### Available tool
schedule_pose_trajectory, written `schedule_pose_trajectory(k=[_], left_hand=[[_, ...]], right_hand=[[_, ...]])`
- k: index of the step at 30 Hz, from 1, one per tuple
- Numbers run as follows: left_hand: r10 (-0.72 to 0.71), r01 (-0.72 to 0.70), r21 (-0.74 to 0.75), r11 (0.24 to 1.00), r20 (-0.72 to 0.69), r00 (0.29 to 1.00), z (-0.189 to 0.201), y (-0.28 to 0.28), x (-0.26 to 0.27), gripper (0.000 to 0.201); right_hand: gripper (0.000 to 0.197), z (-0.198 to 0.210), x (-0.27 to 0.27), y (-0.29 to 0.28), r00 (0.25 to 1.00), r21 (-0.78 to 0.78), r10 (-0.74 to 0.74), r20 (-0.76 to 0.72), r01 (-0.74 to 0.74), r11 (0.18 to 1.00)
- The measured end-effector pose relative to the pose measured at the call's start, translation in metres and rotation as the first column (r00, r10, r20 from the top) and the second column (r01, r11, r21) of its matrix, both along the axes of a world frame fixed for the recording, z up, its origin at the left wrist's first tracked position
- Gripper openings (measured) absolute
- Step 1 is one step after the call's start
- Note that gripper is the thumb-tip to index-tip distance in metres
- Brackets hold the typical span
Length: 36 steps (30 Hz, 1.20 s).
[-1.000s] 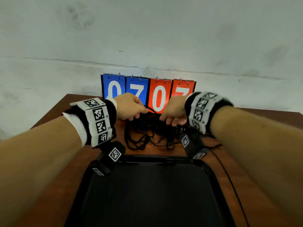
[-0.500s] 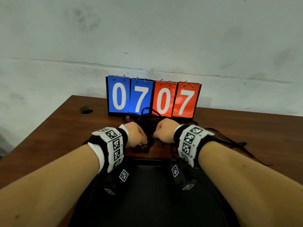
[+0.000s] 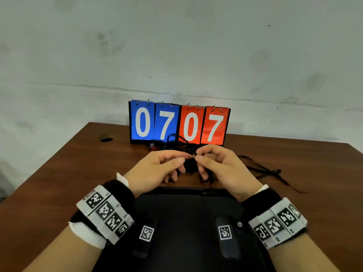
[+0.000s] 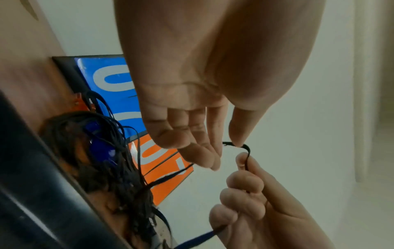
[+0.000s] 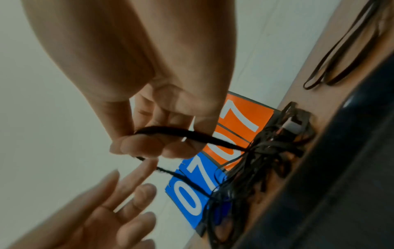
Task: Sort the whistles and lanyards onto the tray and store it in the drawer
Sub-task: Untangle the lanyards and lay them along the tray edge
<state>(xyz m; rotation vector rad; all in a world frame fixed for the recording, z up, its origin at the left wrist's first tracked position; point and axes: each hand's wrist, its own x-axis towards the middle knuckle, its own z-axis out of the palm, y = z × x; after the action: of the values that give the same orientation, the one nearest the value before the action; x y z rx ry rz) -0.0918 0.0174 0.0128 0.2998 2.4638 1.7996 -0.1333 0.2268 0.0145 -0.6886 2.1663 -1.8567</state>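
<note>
Black lanyard (image 5: 213, 142), right hand (image 5: 153, 87) to tangle (image 5: 262, 156)

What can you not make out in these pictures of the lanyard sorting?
- Whistles: head view, count hidden in the lanyard tangle, behind the left hand and right hand.
- Tray's near end: head view, cut by the bottom edge, under the wrists.
- Drawer: in no view.
- Left fingers: right wrist view, blurred.

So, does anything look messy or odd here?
Yes. The lanyards lie in one tangled heap between scoreboard and tray, a blue whistle caught inside. The left hand and right hand pinch a strand. A stray lanyard lies apart, rightward.
</note>
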Motion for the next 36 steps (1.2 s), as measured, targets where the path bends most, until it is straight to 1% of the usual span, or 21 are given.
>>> schedule_pose_trajectory(k=[3, 8, 11, 12, 14, 16, 17, 20, 22, 24, 26, 28, 31, 36], left_hand=[[-0.026, 0.026, -0.053, 0.998, 0.002, 1.0, -0.013, -0.004, -0.001, 0.025], [-0.015, 0.015, 0.016, 1.0, -0.045, 0.999, -0.025, -0.006, 0.003, 0.025], [0.043, -0.036, 0.088, 0.995, -0.083, 0.996, -0.028, -0.007, 0.007, 0.024], [0.062, -0.052, 0.098, 0.994, -0.097, 0.993, -0.029, -0.007, 0.008, 0.022], [0.068, -0.056, 0.103, 0.993, -0.111, 0.992, -0.032, -0.008, 0.01, 0.021], [0.004, 0.01, 0.124, 0.992, -0.112, 0.994, -0.033, -0.007, 0.011, 0.025], [-0.05, 0.066, 0.139, 0.988, -0.115, 0.992, -0.033, -0.006, 0.012, 0.027], [-0.172, 0.188, 0.127, 0.974, -0.133, 0.976, -0.034, 0.0, 0.016, 0.025], [-0.188, 0.204, 0.114, 0.972, -0.134, 0.973, -0.034, 0.004, 0.017, 0.025], [-0.177, 0.19, 0.101, 0.977, -0.125, 0.976, -0.034, 0.005, 0.017, 0.025], [-0.165, 0.174, 0.076, 0.982, -0.116, 0.98, -0.035, 0.003, 0.017, 0.025], [-0.139, 0.147, 0.068, 0.987, -0.108, 0.984, -0.035, 0.002, 0.016, 0.026], [-0.101, 0.107, 0.054, 0.993, -0.109, 0.989, -0.035, 0.002, 0.016, 0.027], [-0.114, 0.118, 0.029, 0.993, -0.117, 0.987, -0.032, 0.004, 0.018, 0.029]], right_hand=[[0.006, -0.019, 0.002, -0.006, 0.998, 0.021, 0.047, 0.038, -0.047, 0.999], [0.008, -0.038, 0.005, -0.014, 0.99, 0.012, 0.135, 0.051, -0.136, 0.991], [0.01, -0.042, 0.009, -0.016, 0.986, 0.021, 0.164, 0.03, -0.165, 0.986], [0.01, -0.043, 0.01, -0.016, 0.989, 0.023, 0.147, 0.009, -0.148, 0.989], [0.011, -0.043, 0.01, -0.015, 0.997, 0.048, 0.052, -0.058, -0.049, 0.998], [0.015, -0.039, 0.012, -0.012, 0.995, 0.066, -0.038, -0.094, 0.045, 0.997], [0.018, -0.037, 0.014, -0.01, 0.996, 0.052, -0.039, -0.086, 0.044, 0.998], [0.031, -0.032, 0.02, -0.01, 0.997, -0.097, 0.072, 0.034, -0.069, 0.993], [0.043, -0.033, 0.023, -0.01, 0.988, -0.168, 0.144, 0.051, -0.134, 0.977], [0.051, -0.034, 0.024, -0.009, 0.982, -0.198, 0.184, 0.032, -0.174, 0.965], [0.056, -0.034, 0.024, -0.007, 0.988, -0.191, 0.155, -0.01, -0.154, 0.969], [0.058, -0.03, 0.023, -0.003, 0.994, -0.177, 0.09, -0.061, -0.1, 0.979], [0.06, -0.021, 0.02, 0.003, 0.989, -0.099, 0.039, -0.146, -0.053, 0.994], [0.062, -0.024, 0.025, 0.007, 0.989, -0.016, 0.035, -0.146, -0.038, 0.999]])
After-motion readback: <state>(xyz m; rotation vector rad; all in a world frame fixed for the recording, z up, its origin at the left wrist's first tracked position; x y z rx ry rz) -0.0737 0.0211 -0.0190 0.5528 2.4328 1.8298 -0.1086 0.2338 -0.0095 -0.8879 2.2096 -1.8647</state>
